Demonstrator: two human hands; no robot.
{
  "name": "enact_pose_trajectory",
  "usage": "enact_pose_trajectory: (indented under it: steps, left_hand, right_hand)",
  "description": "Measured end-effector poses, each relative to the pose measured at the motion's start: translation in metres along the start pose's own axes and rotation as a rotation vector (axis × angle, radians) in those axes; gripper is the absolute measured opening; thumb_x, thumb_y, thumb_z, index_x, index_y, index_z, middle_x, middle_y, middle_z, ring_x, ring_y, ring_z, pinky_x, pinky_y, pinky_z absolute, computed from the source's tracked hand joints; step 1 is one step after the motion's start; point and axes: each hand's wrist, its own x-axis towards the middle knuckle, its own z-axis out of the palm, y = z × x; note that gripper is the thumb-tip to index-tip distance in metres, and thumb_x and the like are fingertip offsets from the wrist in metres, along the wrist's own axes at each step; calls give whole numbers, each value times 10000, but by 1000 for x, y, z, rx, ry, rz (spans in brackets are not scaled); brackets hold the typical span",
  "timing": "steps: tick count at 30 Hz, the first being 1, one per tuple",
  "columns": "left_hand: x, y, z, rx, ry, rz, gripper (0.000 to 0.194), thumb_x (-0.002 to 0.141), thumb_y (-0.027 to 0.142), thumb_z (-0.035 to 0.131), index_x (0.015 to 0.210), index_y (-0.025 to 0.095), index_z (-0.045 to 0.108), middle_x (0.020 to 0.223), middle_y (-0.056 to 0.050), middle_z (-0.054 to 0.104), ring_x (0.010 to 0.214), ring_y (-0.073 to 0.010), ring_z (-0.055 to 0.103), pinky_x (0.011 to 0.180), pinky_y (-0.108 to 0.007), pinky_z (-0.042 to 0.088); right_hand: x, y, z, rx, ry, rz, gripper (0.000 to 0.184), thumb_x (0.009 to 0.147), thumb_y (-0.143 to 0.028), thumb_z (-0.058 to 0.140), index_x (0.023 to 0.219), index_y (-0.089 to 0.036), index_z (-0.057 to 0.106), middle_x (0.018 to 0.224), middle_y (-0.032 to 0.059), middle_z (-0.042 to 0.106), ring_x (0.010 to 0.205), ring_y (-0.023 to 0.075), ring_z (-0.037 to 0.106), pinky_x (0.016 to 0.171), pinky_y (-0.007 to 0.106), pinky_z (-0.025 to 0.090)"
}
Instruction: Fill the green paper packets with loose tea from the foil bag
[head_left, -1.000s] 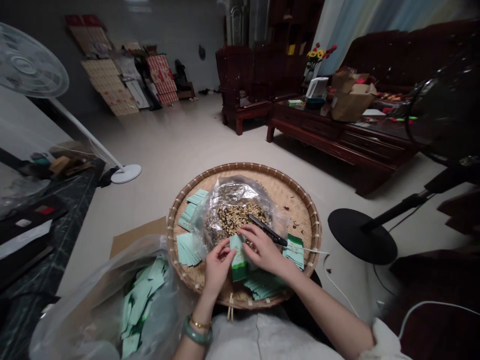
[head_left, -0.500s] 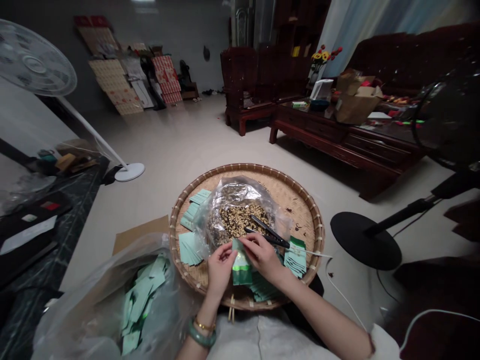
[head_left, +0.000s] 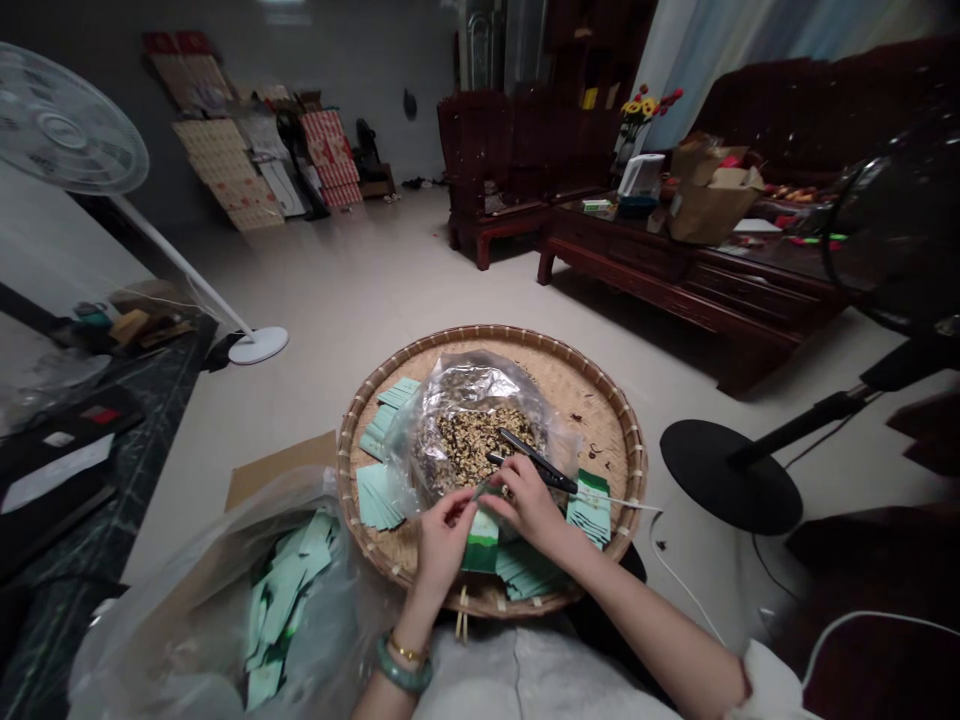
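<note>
Between my hands is a small green packet (head_left: 481,540), its top edge pinched by both. My left hand (head_left: 444,530) grips the packet's left top corner, fingers closed. My right hand (head_left: 525,505) holds the right side of the top, thumb and fingers pressed together. Just beyond lies a black tong-shaped sealer (head_left: 536,457) with a white cord, resting over a clear plastic bag (head_left: 480,378) of mixed grains (head_left: 472,445). Stacks of green packets lie at the left (head_left: 377,497), the right (head_left: 591,508) and under my right forearm (head_left: 527,572). All sit in a round woven bamboo tray (head_left: 634,440).
A clear plastic bag (head_left: 187,600) with loose green packets (head_left: 289,590) stands at the left front. A white fan (head_left: 259,345) is at the left, a black fan base (head_left: 731,478) at the right. Behind is a dark wooden table (head_left: 675,270).
The packet's top has tilted and folded between my fingers. My right hand has shifted slightly upward, and the view has moved a little.
</note>
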Motion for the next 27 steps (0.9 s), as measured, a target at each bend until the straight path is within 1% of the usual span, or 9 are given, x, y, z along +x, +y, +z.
enact_pose_trajectory:
  steps: [2,5,8,10,13,16,18,24,27]
  left_hand:
    - [0,-1,-1,73,-35,34,230,717,288,636,892,158,708,796,-66,725,692,-176,663,658,-279,544]
    - [2,-3,-6,69,-66,31,274,728,300,627,951,157,698,849,-72,728,737,-181,668,694,-288,547]
    - [6,-5,-14,9,-52,-45,293,692,333,659,913,150,713,889,-80,731,778,-199,669,708,-306,554]
    - [8,-6,-18,-55,-41,-149,327,661,372,681,882,135,723,845,-83,734,699,-199,666,600,-298,564]
    - [7,-5,-18,-178,-28,-261,372,630,399,707,887,131,728,882,-85,728,675,-192,657,523,-289,566]
    - [6,-4,-15,-245,-28,-280,372,619,401,723,884,139,732,920,-82,721,719,-196,657,552,-303,583]
    - [5,-4,-12,-272,-52,-283,378,629,412,719,891,139,730,931,-85,717,722,-197,655,537,-303,586]
    - [1,-4,-8,-464,-35,-307,502,692,476,665,1077,153,659,1127,-105,649,856,-222,652,567,-292,586]
    - [0,-3,-9,-518,-94,-306,576,729,516,615,1171,146,600,1116,-123,656,931,-248,643,693,-344,577]
  right_hand:
    - [6,0,-7,-5,-85,-17,155,845,-283,566,746,-170,604,766,68,552,767,196,512,653,322,478]
    - [12,0,-17,95,-148,-43,175,870,-245,522,744,-173,621,732,60,588,736,179,519,655,299,450]
    - [14,1,-22,226,-75,118,156,858,-248,527,795,-171,647,738,56,631,707,167,553,655,287,444]
    - [14,2,-23,337,-61,275,152,835,-265,543,818,-167,658,752,50,655,688,161,571,646,280,447]
    - [12,1,-19,591,-207,445,196,790,-321,589,844,-150,669,757,35,674,654,144,577,613,259,451]
    - [9,1,-12,791,-414,567,294,729,-399,650,832,-125,679,691,16,661,571,115,546,554,236,442]
    - [7,2,-7,885,-476,635,368,705,-465,655,821,-117,684,670,13,651,538,104,527,527,231,442]
    - [7,3,-6,1037,-341,628,418,713,-508,645,924,-149,687,835,44,682,736,156,602,718,309,495]
    - [7,-3,-11,1140,-448,637,459,700,-488,674,1021,-160,658,945,66,675,813,179,611,751,340,500]
